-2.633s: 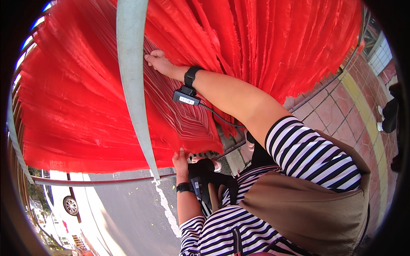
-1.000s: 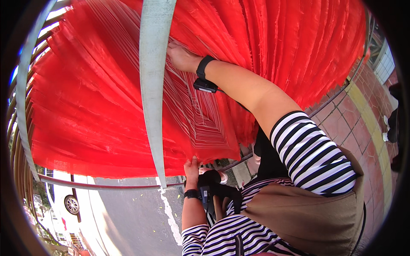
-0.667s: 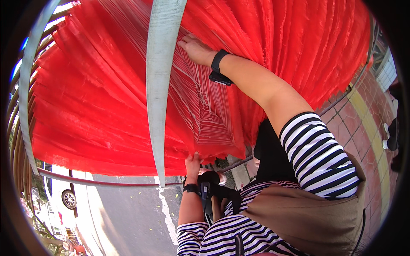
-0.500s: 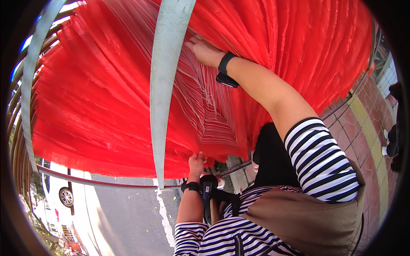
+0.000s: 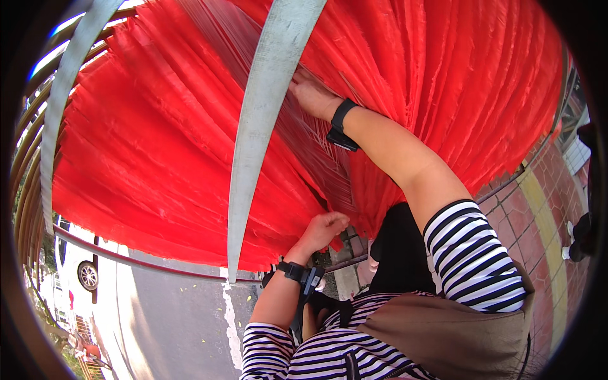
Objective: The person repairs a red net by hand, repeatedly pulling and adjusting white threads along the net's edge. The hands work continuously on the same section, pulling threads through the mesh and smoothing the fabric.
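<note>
Bright red pleated cloth (image 5: 171, 145) spreads in front of me in deep folds with frayed edges. A gap between the folds shows many fine pale threads (image 5: 310, 136). My right hand (image 5: 311, 96) reaches across to the edge of this gap and rests against the right-hand folds. Its fingers look extended, with the tips partly hidden beside a grey metal strip. Close to my body, at the near end of the gap, is my left hand (image 5: 323, 231). Its fingers are curled together at the cloth's near edge; what they pinch, if anything, cannot be made out.
The curved grey metal strip (image 5: 263, 126) crosses in front of the cloth. A thin dark red rail (image 5: 158, 267) runs below it, and brown curved bars (image 5: 31, 171) stand at left. Beyond are a road with a white car (image 5: 79, 263), red paving (image 5: 529, 228) and another person (image 5: 579, 237).
My left hand has moved right and slightly up along the cloth's near edge. My right hand has shifted a little right and down, and the thread gap looks narrower. The view has shifted slightly.
</note>
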Action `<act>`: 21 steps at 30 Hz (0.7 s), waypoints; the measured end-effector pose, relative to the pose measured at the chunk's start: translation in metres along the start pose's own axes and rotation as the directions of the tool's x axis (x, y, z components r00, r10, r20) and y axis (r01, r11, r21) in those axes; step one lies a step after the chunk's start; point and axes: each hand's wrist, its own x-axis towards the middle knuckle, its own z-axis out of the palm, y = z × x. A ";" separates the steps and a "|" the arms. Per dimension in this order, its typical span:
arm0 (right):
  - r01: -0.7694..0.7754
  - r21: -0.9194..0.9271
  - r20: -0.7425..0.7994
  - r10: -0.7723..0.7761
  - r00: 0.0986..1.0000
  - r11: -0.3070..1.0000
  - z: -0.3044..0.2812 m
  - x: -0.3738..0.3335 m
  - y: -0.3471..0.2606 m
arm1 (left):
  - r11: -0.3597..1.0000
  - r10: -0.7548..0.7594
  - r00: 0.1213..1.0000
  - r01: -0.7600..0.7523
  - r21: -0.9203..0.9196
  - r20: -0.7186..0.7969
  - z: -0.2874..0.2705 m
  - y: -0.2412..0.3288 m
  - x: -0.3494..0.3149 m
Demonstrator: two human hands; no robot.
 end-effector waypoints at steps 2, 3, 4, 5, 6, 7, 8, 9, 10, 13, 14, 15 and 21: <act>0.032 0.000 0.004 -0.032 0.999 0.999 -0.002 -0.001 -0.005 | 0.979 0.165 0.984 -0.172 -0.110 -0.069 0.007 0.043 0.004; 0.061 0.001 0.026 -0.061 0.998 0.998 -0.006 -0.002 -0.007 | 0.961 0.211 0.968 -0.231 -0.154 -0.135 0.008 0.061 0.006; 0.091 0.003 0.049 -0.091 0.995 0.996 -0.010 -0.003 -0.010 | 0.916 0.311 0.929 -0.350 -0.198 -0.202 0.007 0.077 0.012; 0.113 0.024 0.095 -0.115 0.989 0.993 -0.015 -0.005 -0.013 | 0.922 0.302 0.913 -0.353 -0.160 -0.275 0.005 0.088 0.019; 0.165 0.054 0.079 -0.169 0.982 0.985 -0.018 -0.005 -0.018 | 0.881 0.397 0.853 -0.457 -0.120 -0.338 0.000 0.097 0.026; 0.135 0.122 0.111 -0.149 0.983 0.983 -0.020 -0.004 -0.024 | 0.884 0.422 0.819 -0.467 -0.025 -0.389 -0.007 0.103 0.033; 0.136 0.193 0.084 -0.155 0.984 0.972 -0.021 -0.005 -0.030 | 0.882 0.420 0.784 -0.472 0.001 -0.457 -0.014 0.106 0.043; 0.107 0.265 0.090 -0.135 0.987 0.958 -0.021 -0.005 -0.033 | 0.892 0.443 0.764 -0.430 0.142 -0.470 -0.027 0.109 0.050; 0.102 0.298 0.073 -0.129 0.989 0.949 -0.020 -0.006 -0.036 | 0.914 0.402 0.774 -0.306 0.268 -0.489 -0.039 0.109 0.055; 0.049 0.395 0.096 -0.094 0.991 0.918 -0.010 -0.007 -0.045 | 0.863 0.504 0.621 -0.382 0.330 -0.600 -0.055 0.106 0.059; 0.064 0.416 0.085 -0.110 0.990 0.907 -0.006 -0.003 -0.046 | 0.886 0.462 0.634 -0.349 0.304 -0.620 -0.062 0.106 0.056; 0.078 0.436 0.075 -0.123 0.990 0.896 -0.003 -0.002 -0.047 | 0.891 0.452 0.634 -0.353 0.286 -0.628 -0.066 0.105 0.052; -0.028 0.591 0.096 -0.036 0.995 0.806 0.006 -0.009 -0.065 | 0.917 0.393 0.548 -0.294 0.269 -0.739 -0.092 0.097 0.035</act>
